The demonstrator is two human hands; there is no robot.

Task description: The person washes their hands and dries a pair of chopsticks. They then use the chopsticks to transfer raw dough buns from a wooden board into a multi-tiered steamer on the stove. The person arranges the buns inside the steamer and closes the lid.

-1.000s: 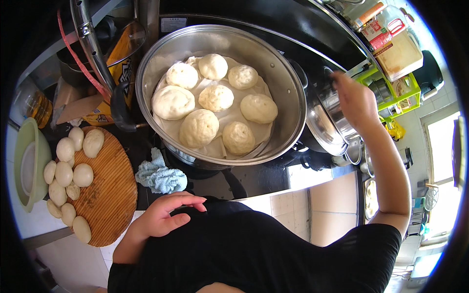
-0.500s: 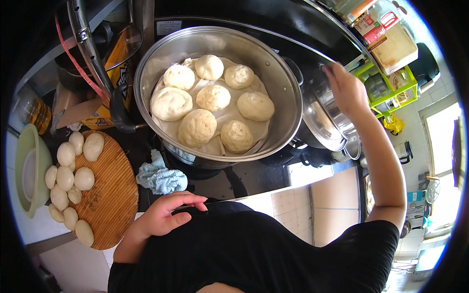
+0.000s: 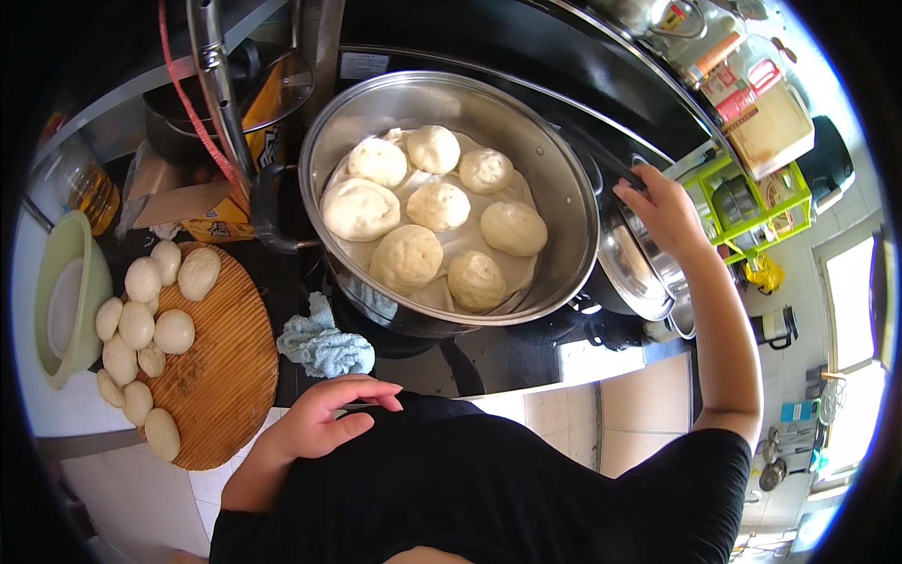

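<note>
A large steamer pot (image 3: 451, 320) stands on the stove, with several pale dough buns (image 3: 439, 206) spaced over a white steamer cloth (image 3: 383, 209) inside it. My right hand (image 3: 665, 209) reaches past the pot's right side, fingers curled at the upper edge of a shiny pot lid (image 3: 631, 268); the part they grip is mostly hidden. Near my body, my left hand (image 3: 336, 414) hovers with fingers loosely apart, holding nothing. Just beyond it lies a crumpled light blue cloth (image 3: 326, 340).
At left, a round wooden board (image 3: 230, 376) carries several smooth dough pieces (image 3: 136, 324) beside a pale green basin (image 3: 89, 310). A metal rack post (image 3: 218, 94) rises close to the pot's left handle. A lime-green rack (image 3: 752, 202) stands at the right.
The view has shifted, so the pot and board sit further right in the picture. My right hand stays at the lid, its fingers slightly lower. My left hand barely changes.
</note>
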